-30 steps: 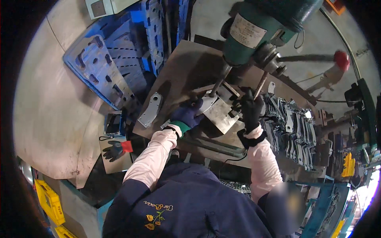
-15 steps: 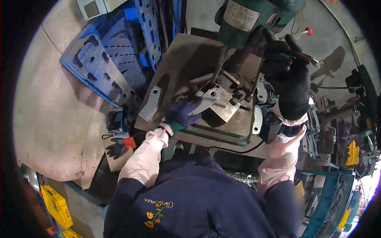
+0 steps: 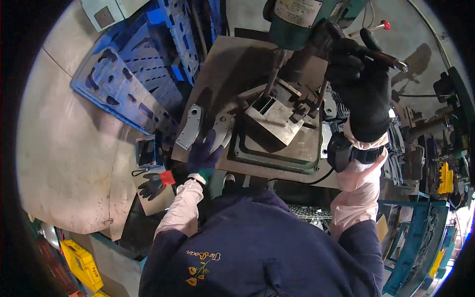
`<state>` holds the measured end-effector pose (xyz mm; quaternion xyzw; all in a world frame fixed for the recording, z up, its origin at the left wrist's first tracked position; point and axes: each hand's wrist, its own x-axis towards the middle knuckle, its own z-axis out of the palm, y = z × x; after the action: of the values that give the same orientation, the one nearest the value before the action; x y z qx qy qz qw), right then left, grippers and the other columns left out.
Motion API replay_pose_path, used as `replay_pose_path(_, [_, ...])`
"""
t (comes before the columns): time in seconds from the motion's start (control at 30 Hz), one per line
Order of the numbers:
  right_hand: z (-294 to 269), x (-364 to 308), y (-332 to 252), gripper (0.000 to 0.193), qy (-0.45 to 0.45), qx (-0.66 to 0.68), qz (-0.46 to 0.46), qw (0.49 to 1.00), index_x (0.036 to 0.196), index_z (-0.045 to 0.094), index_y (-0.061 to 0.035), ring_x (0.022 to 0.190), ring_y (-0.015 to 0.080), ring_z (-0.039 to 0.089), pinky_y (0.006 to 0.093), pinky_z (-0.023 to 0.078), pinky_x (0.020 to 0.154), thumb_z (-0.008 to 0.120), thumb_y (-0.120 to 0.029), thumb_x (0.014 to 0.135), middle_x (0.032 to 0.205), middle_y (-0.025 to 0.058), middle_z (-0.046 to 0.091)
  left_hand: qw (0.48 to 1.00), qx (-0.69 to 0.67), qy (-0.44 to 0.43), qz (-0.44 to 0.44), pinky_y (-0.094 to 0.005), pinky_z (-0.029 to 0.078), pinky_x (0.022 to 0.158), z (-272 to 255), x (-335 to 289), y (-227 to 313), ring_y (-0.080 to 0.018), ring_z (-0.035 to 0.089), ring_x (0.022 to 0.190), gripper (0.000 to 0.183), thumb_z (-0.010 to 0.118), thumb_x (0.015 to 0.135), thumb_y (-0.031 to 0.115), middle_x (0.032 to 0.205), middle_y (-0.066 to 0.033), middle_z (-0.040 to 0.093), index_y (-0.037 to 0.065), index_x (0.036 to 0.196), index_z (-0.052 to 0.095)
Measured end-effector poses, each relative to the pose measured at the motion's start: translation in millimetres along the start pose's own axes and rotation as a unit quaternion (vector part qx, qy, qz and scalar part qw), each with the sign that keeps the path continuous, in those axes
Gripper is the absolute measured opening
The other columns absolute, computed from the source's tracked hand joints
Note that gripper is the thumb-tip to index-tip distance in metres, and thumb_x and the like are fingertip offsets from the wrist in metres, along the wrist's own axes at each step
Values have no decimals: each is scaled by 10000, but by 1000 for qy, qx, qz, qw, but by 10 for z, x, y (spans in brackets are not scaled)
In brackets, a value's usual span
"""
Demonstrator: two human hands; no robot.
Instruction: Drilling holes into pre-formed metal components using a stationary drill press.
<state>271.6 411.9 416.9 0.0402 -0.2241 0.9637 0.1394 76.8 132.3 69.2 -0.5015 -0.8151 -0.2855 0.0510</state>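
In a dark purple glove, my left hand (image 3: 203,154) grips a curved grey metal plate (image 3: 223,127) with a hole near its end. It holds that plate low over the left part of the worktable, beside a second similar plate (image 3: 190,127) lying there. My right hand (image 3: 358,74), black-gloved, is wrapped round the dark handle (image 3: 383,57) of a lever at the right of a green drill press (image 3: 297,20). Under the spindle (image 3: 273,73) stands a metal fixture block (image 3: 275,123), with no plate on top of it.
Stacked metal plates (image 3: 332,105) sit right of the table. Blue plastic pallets (image 3: 116,84) lean at the left. A dark glove with a red cuff (image 3: 152,186) and a blue box (image 3: 148,151) lie at the table's left. A red-knobbed lever (image 3: 385,24) juts out beyond my right hand.
My left hand has drawn the plate off the fixture block and carried it left, next to the other plate. My right hand stays on the lever handle.
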Motion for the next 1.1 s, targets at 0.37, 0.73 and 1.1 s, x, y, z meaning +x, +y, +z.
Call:
replay_pose_path(0.37, [24, -44, 4, 321, 52, -100, -54, 992, 907, 506, -68, 607, 73, 400, 229, 332, 550, 459, -373, 995, 697, -45, 422, 998, 12, -41, -48, -475, 444, 962, 355, 122, 146, -415, 520, 1183, 656, 707, 814, 361, 1347, -219, 508, 99, 1372, 482])
replay_pose_path(0.73, [-741, -900, -497, 373, 211, -407, -99, 883, 1088, 596, -67, 692, 83, 556, 224, 438, 589, 441, -397, 1009, 868, -2, 616, 984, 70, -100, -130, -488, 412, 994, 664, 19, -53, -424, 528, 1154, 592, 644, 819, 474, 1273, -236, 548, 124, 1287, 554])
replay_pose_path(1.1, [-4398, -3629, -968, 169, 322, -939, -44, 109, 885, 590, -53, 703, 427, 565, 488, 457, 597, 660, -144, 761, 805, 220, 596, 985, 59, -128, -95, -466, 352, 1069, 971, 50, -328, -406, 451, 1263, 765, 651, 807, 503, 1392, -225, 473, 137, 1434, 412])
